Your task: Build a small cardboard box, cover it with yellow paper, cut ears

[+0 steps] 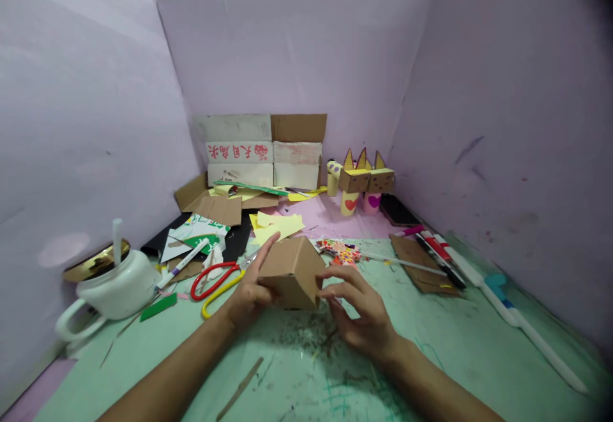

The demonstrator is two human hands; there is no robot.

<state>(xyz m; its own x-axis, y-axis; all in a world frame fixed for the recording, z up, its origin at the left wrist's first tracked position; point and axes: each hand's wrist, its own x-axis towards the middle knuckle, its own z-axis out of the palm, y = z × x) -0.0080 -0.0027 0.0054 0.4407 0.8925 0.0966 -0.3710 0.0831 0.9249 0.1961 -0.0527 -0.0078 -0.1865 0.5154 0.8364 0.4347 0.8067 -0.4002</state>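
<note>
Tho plain, cardbd box [291, 267] btwn fingers [345, 272].

The box [293, 256] is matt brown cardboard, smooth on its faces and creased along its edges, and the yellow scraps [285, 225] look like thin matt paper. The mug [131, 285] has a smooth, glossy, ceramic-looking glaze, while the gold lid [90, 269] shines like polished metal. The scissors [234, 269] pair plastic handles with metal blades; the desk [191, 361] looks matt, smudged and gritty.
</note>
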